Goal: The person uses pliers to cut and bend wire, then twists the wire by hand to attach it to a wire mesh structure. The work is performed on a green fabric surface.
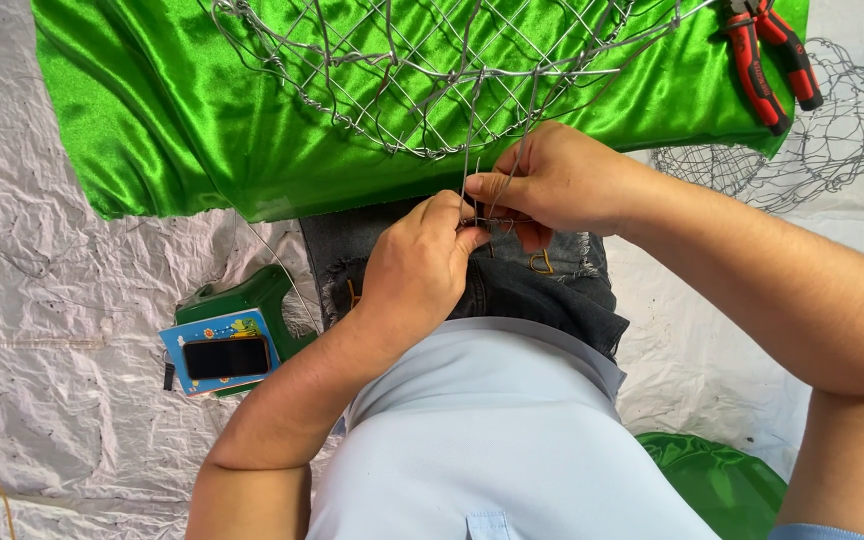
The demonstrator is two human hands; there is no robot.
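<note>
pinching upright wire strands (472, 185) of wire frame (422, 75), left hand (422, 265) and right hand (552, 180) fingers closed

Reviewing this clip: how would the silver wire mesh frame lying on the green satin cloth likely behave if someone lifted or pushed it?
The silver wire mesh frame is mostly open grid, so it is probably light for its size. Its thin strands bend where the left hand and right hand pinch them, so it likely flexes rather than staying rigid. On the glossy green satin cloth it might slide easily or snag.
</note>
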